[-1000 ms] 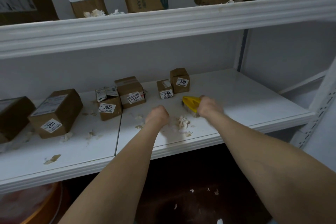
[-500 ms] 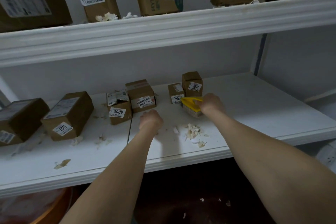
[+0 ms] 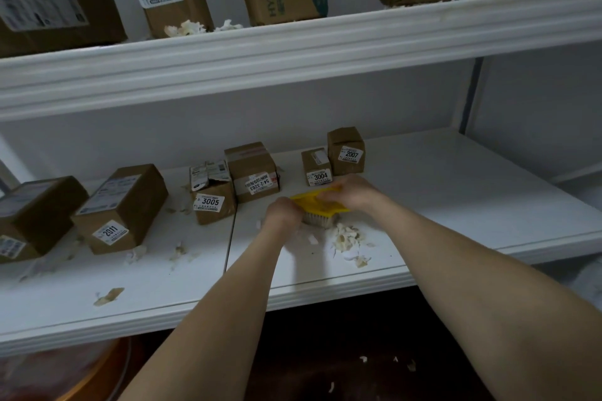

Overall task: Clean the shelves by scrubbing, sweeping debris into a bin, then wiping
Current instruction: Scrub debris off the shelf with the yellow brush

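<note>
Midway through scrubbing, a person's right hand [image 3: 353, 194] grips a yellow plastic scrub brush [image 3: 308, 202] on the white lower shelf [image 3: 456, 205]; the curled left hand [image 3: 281, 215] abuts it (grip unclear). Pale paper scraps [image 3: 345, 236] litter the shelf; sweeping and wiping remain.

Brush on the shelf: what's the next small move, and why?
Probably draw the yellow brush, held by the right hand, forward through the scrap pile toward the front edge of the shelf: the pile lies just in front of its bristles.
</note>
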